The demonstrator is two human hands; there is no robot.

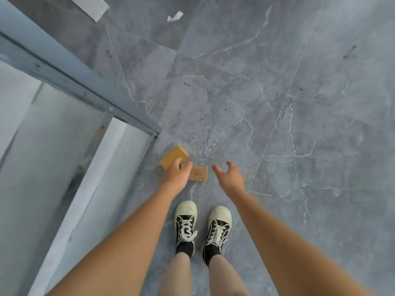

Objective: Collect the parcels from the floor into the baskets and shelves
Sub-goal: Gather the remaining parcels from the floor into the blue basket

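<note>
Two small cardboard parcels lie side by side on the grey marble floor just ahead of my feet. One is a yellow-brown box (173, 155). The other is a flatter tan box with a red mark (199, 173). My left hand (175, 177) reaches down over both, with its fingers apart. The fingertips are at the near edge of the yellow box and the hand covers the left end of the tan box. Neither box is lifted. My right hand (230, 176) hovers just right of the tan box, fingers spread and holding nothing.
A grey metal shelf frame (70, 82) with pale panels runs diagonally along the left, its corner close to the yellow box. Two white paper scraps (175, 16) lie on the far floor. My two shoes (186, 221) stand right behind the parcels.
</note>
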